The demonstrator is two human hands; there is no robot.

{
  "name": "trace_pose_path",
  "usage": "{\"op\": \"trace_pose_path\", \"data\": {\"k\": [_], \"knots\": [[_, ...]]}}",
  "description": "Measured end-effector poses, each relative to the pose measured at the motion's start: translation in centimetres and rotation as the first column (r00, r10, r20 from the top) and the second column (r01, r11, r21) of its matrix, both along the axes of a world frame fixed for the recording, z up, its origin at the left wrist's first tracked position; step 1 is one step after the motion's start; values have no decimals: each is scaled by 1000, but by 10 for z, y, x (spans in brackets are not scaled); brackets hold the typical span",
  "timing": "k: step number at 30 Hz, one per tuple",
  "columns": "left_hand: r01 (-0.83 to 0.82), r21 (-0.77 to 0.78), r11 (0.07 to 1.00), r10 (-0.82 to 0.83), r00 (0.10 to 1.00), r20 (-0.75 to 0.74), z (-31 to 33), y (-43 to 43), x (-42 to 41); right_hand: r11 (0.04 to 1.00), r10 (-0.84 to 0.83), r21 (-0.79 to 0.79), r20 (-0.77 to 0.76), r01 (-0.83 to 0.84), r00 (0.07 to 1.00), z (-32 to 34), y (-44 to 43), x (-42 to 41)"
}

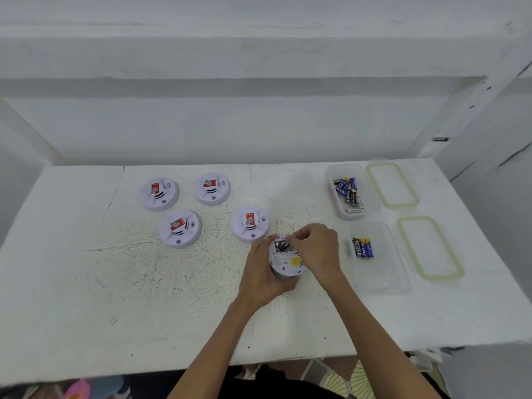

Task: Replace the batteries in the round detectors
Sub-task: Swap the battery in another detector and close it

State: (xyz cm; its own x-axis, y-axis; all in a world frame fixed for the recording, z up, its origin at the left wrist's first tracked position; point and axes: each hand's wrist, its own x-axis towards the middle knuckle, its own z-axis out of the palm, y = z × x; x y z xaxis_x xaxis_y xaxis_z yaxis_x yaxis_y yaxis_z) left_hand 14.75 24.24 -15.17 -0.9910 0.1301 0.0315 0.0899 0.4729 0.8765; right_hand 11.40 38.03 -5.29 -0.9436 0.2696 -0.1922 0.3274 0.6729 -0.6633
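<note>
**Head view: 1 detector held upturned, battery bay exposed**

A white table (86,283) carries 5 round detectors. 4 of them lie face up on the left half, each with a red label: detector A (159,193) at far left, detector B (212,188) beside it to the right, detector C (180,228) nearer the person, and detector D (250,223) closest to the hands.

The fifth, the upturned detector (286,262), sits near the table's middle, just right of detector D, with its back side facing the camera. The left hand (263,273) grips it from the left and from below, fingers curled round its rim. Its open battery bay (280,246) shows at least 1 dark cell inside.

The right hand (315,249) reaches in from the right with its fingers curled and its fingertips drawn together at the bay's upper edge. Whether they pinch a cell there cannot be told.

At right stand 2 clear containers. The far container (371,203) holds a loose heap of batteries (347,191), blue and black. The near container (383,272) holds a small group of cells (362,247) side by side. To the right of each lies a clear lid with a green seal: the far lid (393,185) and the near lid (430,249), both flat on the table.
</note>
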Motion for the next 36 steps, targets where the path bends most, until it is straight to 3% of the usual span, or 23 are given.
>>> {"op": "trace_pose_path", "data": {"k": [10,18,23,29,36], "knots": [[7,-64,998,-6,1000,6,0,1,1,961,-34,-275,-178,-16,983,-4,7,13],[6,-78,997,-2,999,48,0,-3,1,927,-301,-341,-423,158,855,25,70,21],[5,-82,997,-1,998,57,0,-2,1,920,-367,-291,-399,264,840,15,114,25],[11,-67,998,-7,998,55,1,-3,2,942,-305,-231,-274,246,912,-14,127,26],[10,-63,998,-7,999,48,-2,-3,2,961,-260,-161,-242,226,935,-37,125,23]]}}
